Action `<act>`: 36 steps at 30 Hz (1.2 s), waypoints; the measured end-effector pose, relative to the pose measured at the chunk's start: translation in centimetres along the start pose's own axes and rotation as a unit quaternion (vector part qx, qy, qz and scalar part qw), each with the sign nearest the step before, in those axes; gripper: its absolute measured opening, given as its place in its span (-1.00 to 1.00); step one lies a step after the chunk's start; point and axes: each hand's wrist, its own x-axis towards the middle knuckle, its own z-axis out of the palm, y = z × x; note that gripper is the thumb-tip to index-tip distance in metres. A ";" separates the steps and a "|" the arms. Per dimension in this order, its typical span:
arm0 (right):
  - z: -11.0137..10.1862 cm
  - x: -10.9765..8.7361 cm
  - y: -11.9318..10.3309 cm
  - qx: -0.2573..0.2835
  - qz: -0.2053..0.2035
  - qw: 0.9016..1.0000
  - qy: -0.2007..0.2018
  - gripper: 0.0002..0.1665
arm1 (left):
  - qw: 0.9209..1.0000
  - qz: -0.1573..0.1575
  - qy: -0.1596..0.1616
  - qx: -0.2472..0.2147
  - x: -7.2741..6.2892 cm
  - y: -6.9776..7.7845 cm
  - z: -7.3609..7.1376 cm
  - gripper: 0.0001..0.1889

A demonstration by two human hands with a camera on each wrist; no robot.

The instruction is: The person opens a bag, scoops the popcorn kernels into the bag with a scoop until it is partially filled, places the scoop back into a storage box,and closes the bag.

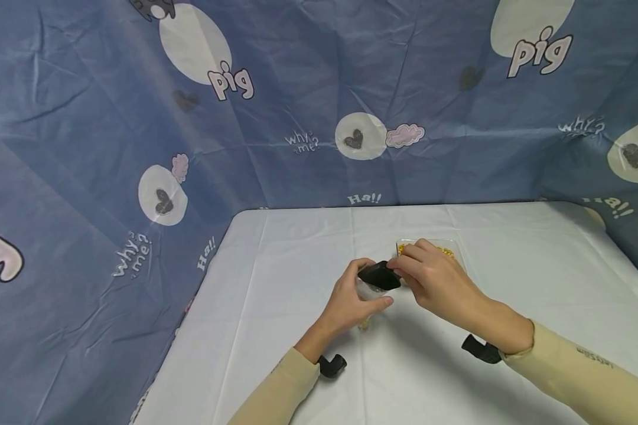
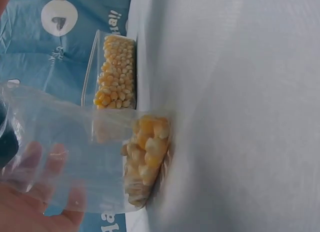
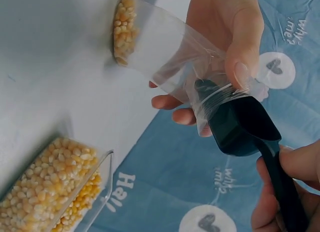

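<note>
At the left, the left hand (image 1: pixel 353 301) grips a clear plastic bag (image 3: pixel 167 47) by its top, thumb on the near side and fingers behind it, so that the mouth is held up above the white tablecloth (image 1: pixel 287 265). The bag's long axis drops from that grip towards the table, with a small heap of corn kernels (image 3: pixel 124 34) at the bottom; whether the base touches the cloth I cannot tell. Just to the right of the left thumb comes the black scoop (image 3: pixel 235 127), and the relation that matters most, as I judge it, is here: its bowl meets the bag's mouth, the tip inside and showing dark through the plastic. The scoop reaches leftward out of the right hand (image 1: pixel 430 277), which pinches the handle between thumb and fingers; the left hand is the nearer one to the tip, the right to the handle end. The scoop looks smooth and plain, with a deep bowl and a slim handle, and no kernels show in the part of the bowl that faces the right wrist view. The bag looks thin, glossy and creased around the mouth. Farthest right, partly hidden behind the right hand, a clear box (image 3: pixel 108 167) stands on the cloth, holding many more yellow and pale kernels.
</note>
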 end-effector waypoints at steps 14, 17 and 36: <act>-0.4 -0.4 0.4 0.020 0.008 1.000 0.020 -0.71 | 0.999 -0.033 0.002 -0.035 0.0 -0.1 0.3 -0.21; -0.5 -0.5 0.6 0.022 0.013 0.999 0.026 -0.70 | 0.998 -0.037 0.002 -0.047 -0.1 -0.2 0.3 -0.23; -2.0 -1.4 1.2 0.049 0.075 0.995 0.049 -0.70 | 0.998 -0.024 0.018 -0.050 -0.3 -0.8 0.5 -0.26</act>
